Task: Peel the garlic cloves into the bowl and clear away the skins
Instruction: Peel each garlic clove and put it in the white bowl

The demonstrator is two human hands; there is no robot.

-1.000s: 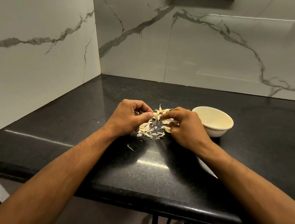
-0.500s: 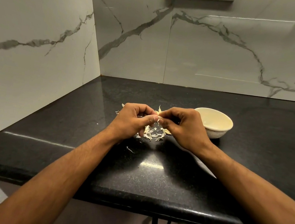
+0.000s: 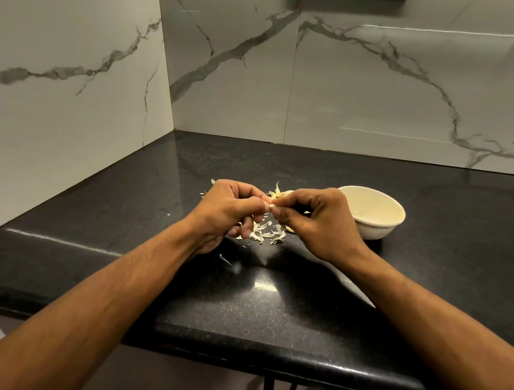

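Note:
My left hand [image 3: 229, 211] and my right hand [image 3: 312, 221] meet above the black counter, fingertips together. Between them they pinch a small pale garlic clove [image 3: 271, 206], mostly hidden by the fingers. Below the hands lies a loose pile of papery garlic skins [image 3: 266, 233]; more skins and pale pieces [image 3: 279, 193] show just behind the fingers. A cream bowl [image 3: 372, 212] stands on the counter just right of my right hand; I cannot make out cloves inside it.
The black stone counter [image 3: 271, 295] runs into a corner of white marble walls at left and back. Its rounded front edge is near me. A few stray skin flecks [image 3: 224, 259] lie left of the pile.
Both hands have lifted off the skin pile and come together, fingertips now pinching the clove between them. The bowl has stayed put.

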